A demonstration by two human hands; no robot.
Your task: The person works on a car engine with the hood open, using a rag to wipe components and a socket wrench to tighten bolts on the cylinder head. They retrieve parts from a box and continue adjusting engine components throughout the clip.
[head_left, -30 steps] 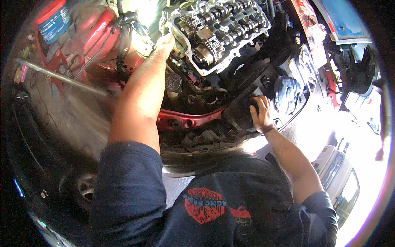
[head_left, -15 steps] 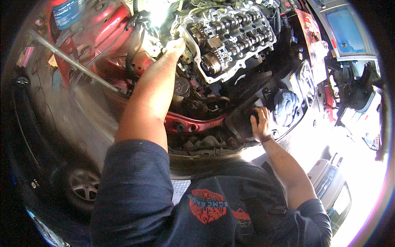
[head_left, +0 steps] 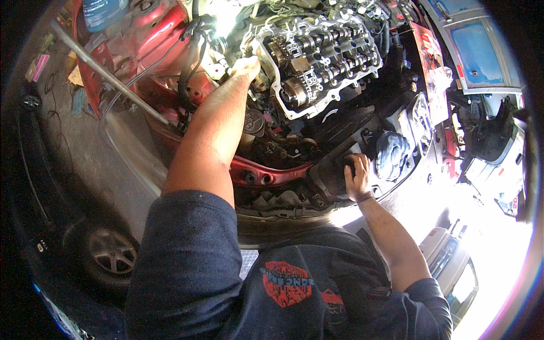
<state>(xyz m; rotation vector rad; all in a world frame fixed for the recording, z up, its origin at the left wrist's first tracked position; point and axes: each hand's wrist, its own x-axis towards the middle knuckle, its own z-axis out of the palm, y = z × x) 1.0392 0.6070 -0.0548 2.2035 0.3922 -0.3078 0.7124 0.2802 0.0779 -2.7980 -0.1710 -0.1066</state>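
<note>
My left hand (head_left: 246, 67) reaches far into the engine bay, beside the near-left end of an opened engine top (head_left: 326, 63) with its camshafts bare. Its fingers look curled in, and whatever they grip is hidden behind the hand among hoses and brackets. Lower and to the right, my right hand (head_left: 358, 177) rests with fingers apart on a black plastic panel (head_left: 331, 173) at the front of the car. Close by that hand lies a crumpled blue-grey rag (head_left: 393, 154). A red body crossbar (head_left: 272, 172) runs between my two arms.
A long metal rod (head_left: 110, 79) slants over the red fender at left. Behind it stands a blue container (head_left: 103, 12). A bright work light (head_left: 225, 22) shines near the left hand. A dark car's wheel (head_left: 112, 253) is at lower left; a blue-and-white panel (head_left: 481, 54) stands at right.
The view has shifted slightly, so the scene sits a little lower and, on the left, further right. Both hands stay at about the same places on the car.
</note>
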